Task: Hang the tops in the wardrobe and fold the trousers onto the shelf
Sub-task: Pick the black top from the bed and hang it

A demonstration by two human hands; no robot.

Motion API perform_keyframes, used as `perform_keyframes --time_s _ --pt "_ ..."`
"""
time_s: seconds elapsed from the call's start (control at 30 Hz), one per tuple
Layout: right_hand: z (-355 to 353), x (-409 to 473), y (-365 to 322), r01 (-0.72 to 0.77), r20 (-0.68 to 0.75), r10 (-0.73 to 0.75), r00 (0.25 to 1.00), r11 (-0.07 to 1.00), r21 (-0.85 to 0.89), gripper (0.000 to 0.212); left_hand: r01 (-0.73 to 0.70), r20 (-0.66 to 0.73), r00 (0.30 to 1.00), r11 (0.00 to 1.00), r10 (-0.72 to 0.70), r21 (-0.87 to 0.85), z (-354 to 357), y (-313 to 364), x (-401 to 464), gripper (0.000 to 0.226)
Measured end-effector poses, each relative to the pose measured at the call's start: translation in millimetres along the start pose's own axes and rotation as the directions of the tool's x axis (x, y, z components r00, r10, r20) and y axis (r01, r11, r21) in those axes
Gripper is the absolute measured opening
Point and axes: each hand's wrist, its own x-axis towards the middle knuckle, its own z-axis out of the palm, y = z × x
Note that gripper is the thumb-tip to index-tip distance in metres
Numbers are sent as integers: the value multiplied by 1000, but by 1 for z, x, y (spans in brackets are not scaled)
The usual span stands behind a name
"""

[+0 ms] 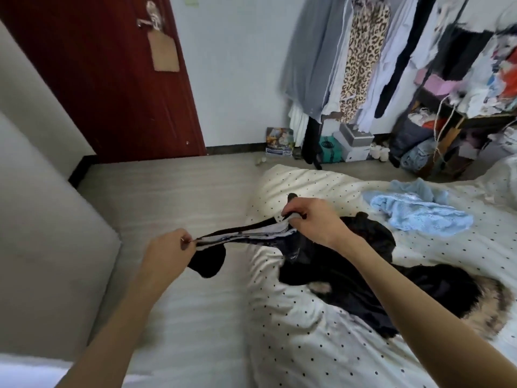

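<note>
L hand (170, 249) & R hand (310, 217) each pinch black garment (321, 264) edge, stretched taut over bed (307, 331), prob. to straighten it for hanging/folding.

black garment (349, 275): type unclear, partly under forearm | shelf clothes (481, 79): blurred, cut by right edge

Dotted bed (321, 345): black garment (349, 275), blue top (419, 214)

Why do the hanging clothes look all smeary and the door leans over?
Head view: the hanging clothes are motion-blurred, sharper at the hands gripping the black garment; the wide-angle lens bends and tilts the red door near the edge.
</note>
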Motion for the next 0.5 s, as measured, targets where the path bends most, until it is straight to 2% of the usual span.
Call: perform_keyframes --time_s 0.17,0.23,0.33,0.4,0.5 --pt "51 -8 -73 154 5 -154 988 987 -36 22 145 -50 988 989 -146 -16 -32 -76 -74 12" --pt "75 -14 -105 214 11 -214 977 976 -37 21 176 -56 982 982 -180 -66 -48 -108 -109 24" --pt "107 -24 -150 323 102 -317 943 945 -45 22 232 -57 970 970 -236 -78 -70 -149 -155 37" --pt "138 -32 -186 432 209 -416 885 901 -39 22 332 -82 937 938 -340 -96 -91 -181 -190 34" --pt "185 -49 -231 527 331 -495 803 850 -9 22 445 -134 876 884 -463 -143 -118 -221 -238 13"
